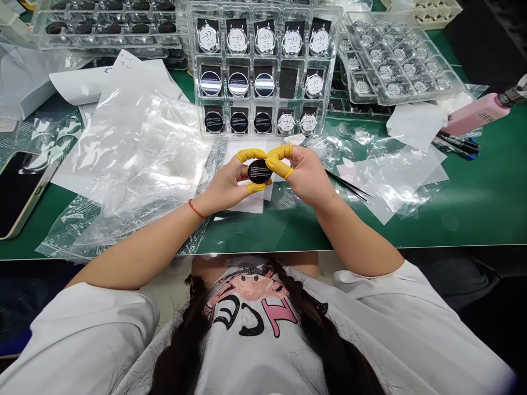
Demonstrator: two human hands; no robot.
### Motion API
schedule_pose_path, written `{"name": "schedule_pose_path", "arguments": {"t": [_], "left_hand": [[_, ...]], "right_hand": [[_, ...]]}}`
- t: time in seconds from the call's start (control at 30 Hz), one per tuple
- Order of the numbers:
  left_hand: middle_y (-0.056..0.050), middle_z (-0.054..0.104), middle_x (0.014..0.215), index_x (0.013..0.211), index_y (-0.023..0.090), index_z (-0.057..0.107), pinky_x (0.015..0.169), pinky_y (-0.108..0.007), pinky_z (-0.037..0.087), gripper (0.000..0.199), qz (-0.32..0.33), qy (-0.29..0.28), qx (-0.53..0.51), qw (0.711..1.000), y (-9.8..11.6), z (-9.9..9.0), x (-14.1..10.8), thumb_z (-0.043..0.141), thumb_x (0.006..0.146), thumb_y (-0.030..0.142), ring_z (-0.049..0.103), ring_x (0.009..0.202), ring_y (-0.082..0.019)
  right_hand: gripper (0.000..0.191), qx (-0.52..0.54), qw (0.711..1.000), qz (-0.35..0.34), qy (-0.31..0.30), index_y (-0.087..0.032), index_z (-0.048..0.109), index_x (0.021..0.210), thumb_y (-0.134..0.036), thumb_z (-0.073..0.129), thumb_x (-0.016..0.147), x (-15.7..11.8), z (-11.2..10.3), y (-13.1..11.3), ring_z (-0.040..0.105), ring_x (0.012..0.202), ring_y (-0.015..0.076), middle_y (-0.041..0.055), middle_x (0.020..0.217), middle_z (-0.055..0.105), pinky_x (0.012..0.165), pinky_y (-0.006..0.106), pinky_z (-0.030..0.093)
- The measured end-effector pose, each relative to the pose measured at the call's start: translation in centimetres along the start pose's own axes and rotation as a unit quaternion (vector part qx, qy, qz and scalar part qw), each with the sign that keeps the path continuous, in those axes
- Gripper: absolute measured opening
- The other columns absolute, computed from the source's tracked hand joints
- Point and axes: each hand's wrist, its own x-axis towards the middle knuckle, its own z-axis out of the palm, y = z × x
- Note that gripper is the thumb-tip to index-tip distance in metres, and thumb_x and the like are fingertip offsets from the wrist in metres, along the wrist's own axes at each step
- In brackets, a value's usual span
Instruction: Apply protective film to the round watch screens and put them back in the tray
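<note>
Green table (473, 214) under plastic bags (173, 137)

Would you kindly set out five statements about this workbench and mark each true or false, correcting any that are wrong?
1. The left hand holds a round black disc with white print. True.

2. The slim black tweezers are gripped in the right hand. False: the tweezers lie on the green tabletop, beyond that hand's right side.

3. Yellow finger covers are worn on both hands. True.

4. Every middle-row compartment of the clear plastic tray straight ahead contains a round piece. False: the tray's fourth compartment from the left shows only a black square.

5. A black-screened phone lies to the left of both hands. True.
</note>
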Motion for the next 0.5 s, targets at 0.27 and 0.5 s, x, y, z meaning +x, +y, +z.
{"name": "schedule_pose_path", "arguments": {"t": [0.27, 0.5], "left_hand": [[-0.003, 0.073, 0.104, 0.124, 0.023, 0.043, 0.086, -0.031, 0.060, 0.060, 0.018, -0.006, 0.015, 1.000, -0.37, -0.18, -0.07, 0.079, 0.077, 0.029, 0.076, 0.097, -0.020], [-0.003, 0.073, 0.103, 0.125, 0.023, 0.042, 0.087, -0.033, 0.059, 0.060, 0.014, -0.009, 0.015, 1.000, -0.31, -0.16, -0.09, 0.079, 0.077, 0.031, 0.075, 0.098, -0.020]], "right_hand": [[0.042, -0.012, 1.000, -0.011, 0.001, -0.021, 0.066, 0.076, -0.062, 0.073, 0.073, 0.04, -0.07, 0.08, 0.063, 0.085, 0.0162, 0.0008, 0.084, 0.069, 0.088, 0.036, 0.051], [0.040, -0.032, 0.999, -0.018, -0.006, -0.021, 0.064, 0.078, -0.060, 0.070, 0.077, -0.03, 0.14, 0.14, 0.063, 0.085, 0.0167, 0.0014, 0.086, 0.068, 0.088, 0.037, 0.051]]}}
